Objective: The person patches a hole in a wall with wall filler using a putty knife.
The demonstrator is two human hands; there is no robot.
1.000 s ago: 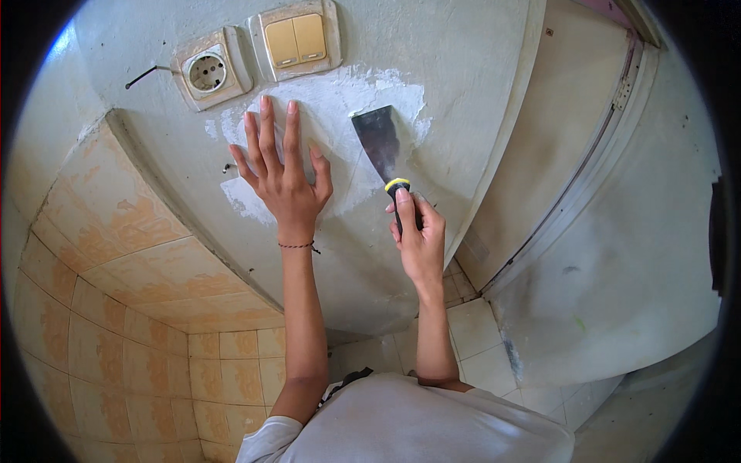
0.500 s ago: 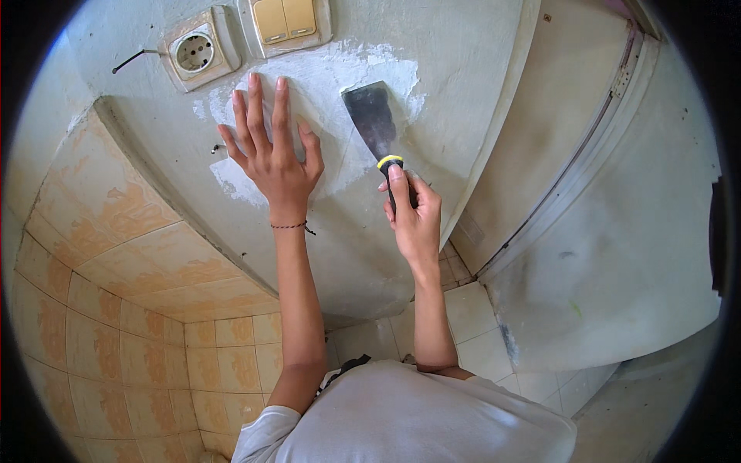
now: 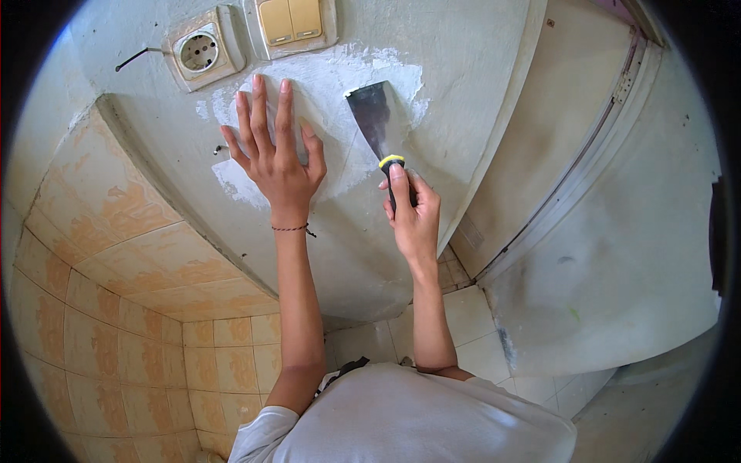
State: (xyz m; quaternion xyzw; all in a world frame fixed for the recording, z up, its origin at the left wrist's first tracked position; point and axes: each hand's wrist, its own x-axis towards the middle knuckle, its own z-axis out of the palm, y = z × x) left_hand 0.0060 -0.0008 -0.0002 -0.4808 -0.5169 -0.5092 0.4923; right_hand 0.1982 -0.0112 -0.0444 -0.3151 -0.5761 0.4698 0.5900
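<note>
My right hand (image 3: 413, 208) is wrapped round the black handle of a putty knife (image 3: 373, 116), thumb along its top. A yellow ring sits where the handle meets the wide dark metal blade. The blade's edge lies at a white patch of filler (image 3: 328, 73) on the grey-green wall (image 3: 355, 247). To the left, my left hand (image 3: 282, 162) is spread on the wall, partly over the patch, holding nothing. A thin braided cord circles that wrist.
Above my left hand are a wall socket (image 3: 198, 52) and a double light switch (image 3: 289, 19). A thin dark rod (image 3: 133, 59) juts beside the socket. Orange-patterned tiles (image 3: 108, 208) cover the lower left. A door (image 3: 556, 100) stands at the right, with floor tiles (image 3: 467, 316) below.
The view has shifted very slightly. My left hand stays spread on the wall, and the putty knife's blade keeps nearly the same place on the white patch.
</note>
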